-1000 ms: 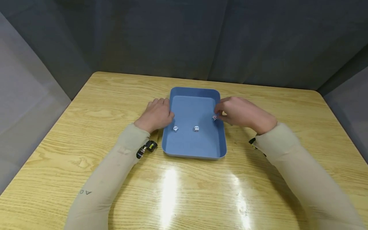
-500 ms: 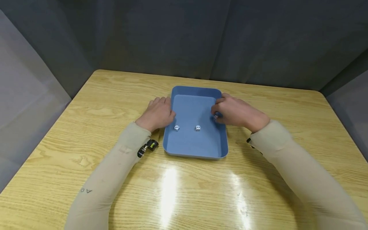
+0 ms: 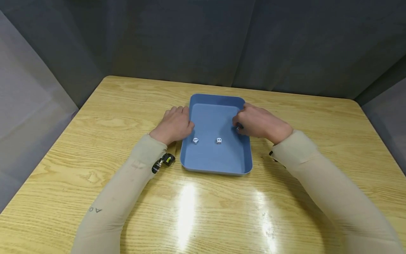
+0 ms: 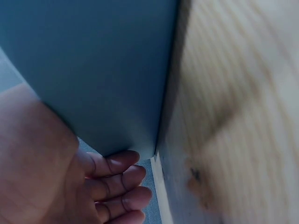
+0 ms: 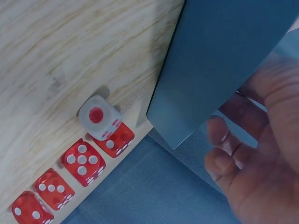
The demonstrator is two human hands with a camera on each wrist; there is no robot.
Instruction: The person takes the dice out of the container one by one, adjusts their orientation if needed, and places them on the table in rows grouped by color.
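While red dice (image 5: 83,161) line the table (image 3: 127,106), two white dice (image 3: 195,140) sit in the tray (image 3: 219,165).

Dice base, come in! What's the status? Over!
Left grip rests against left wall of blue plastic tray. Right grip at right wall, by small white die, hold unclear. Two white dice loose inside. Way clear.

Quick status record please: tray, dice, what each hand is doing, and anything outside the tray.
tray: blue rectangular plastic tray on the wooden table
dice in tray: two white dice lying free
left hand: rests against the tray's left wall
right hand: over the tray's right wall, fingers curled; a grip cannot be told
outside tray: four red translucent dice and one white die, right wrist view
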